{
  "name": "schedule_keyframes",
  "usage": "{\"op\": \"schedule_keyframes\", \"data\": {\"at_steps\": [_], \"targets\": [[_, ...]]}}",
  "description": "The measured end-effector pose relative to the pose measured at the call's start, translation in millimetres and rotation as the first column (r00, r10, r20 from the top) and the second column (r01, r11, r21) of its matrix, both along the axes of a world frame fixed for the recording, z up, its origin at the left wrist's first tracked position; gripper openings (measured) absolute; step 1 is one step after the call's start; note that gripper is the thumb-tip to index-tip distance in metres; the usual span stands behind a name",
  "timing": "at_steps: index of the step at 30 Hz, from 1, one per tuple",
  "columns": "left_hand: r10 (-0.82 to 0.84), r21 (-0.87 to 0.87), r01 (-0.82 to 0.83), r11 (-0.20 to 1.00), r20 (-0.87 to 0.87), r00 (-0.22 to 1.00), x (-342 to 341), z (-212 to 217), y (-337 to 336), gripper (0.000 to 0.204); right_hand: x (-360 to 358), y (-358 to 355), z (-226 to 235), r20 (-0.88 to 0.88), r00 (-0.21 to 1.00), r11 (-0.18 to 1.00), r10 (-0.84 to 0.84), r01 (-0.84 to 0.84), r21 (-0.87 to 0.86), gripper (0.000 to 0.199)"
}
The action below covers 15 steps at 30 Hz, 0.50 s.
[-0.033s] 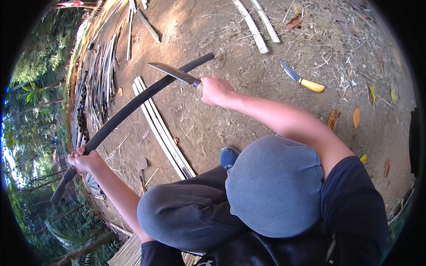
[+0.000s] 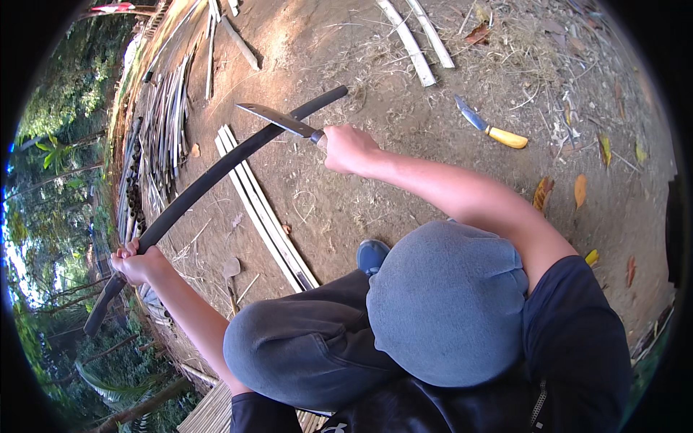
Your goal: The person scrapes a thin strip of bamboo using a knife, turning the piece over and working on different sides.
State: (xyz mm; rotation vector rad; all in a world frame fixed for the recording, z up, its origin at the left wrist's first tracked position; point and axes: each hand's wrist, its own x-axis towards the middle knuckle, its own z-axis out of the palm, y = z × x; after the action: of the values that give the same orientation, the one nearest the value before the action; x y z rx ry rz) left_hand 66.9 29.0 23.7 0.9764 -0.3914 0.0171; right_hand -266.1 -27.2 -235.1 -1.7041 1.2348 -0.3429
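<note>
My left hand [image 2: 139, 264] is closed round a long dark strip [image 2: 209, 177], near its lower end; whether it is wood or bamboo I cannot tell. The strip slants up to the right across the view, its far end beyond my right hand. My right hand [image 2: 348, 149] grips the handle of a large knife [image 2: 278, 118]. Its broad blade lies across the strip near the far end, pointing left. On the ground to the right of my right hand lies a second knife [image 2: 491, 128] with a yellow handle.
Pale split strips [image 2: 261, 209] lie on the dirt beneath the dark strip, and two more [image 2: 411, 45] lie farther off. Piled poles [image 2: 166, 119] are at the left. A small trowel-like tool [image 2: 231, 270] is by my left knee. Dry leaves [image 2: 580, 191] lie at the right.
The knife in my right hand has shifted slightly to the left along with that hand. My left hand and the dark strip have hardly moved.
</note>
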Motion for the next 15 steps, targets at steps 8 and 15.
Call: {"op": "schedule_keyframes", "data": {"at_steps": [8,15], "targets": [[-0.147,-0.010,0.149,0.989,0.098,0.984,-23.0,8.8,-4.4,0.036,-30.6,-29.8,-29.1,-0.014,0.986,0.972,-0.166,0.166,0.169,0.021],[-0.170,-0.031,0.174,0.984,0.109,0.979,-23.1,12.2,-2.5,0.036,-21.9,-4.7,-19.5,0.056,0.995,0.988,-0.088,0.080,0.135,0.019]]}}
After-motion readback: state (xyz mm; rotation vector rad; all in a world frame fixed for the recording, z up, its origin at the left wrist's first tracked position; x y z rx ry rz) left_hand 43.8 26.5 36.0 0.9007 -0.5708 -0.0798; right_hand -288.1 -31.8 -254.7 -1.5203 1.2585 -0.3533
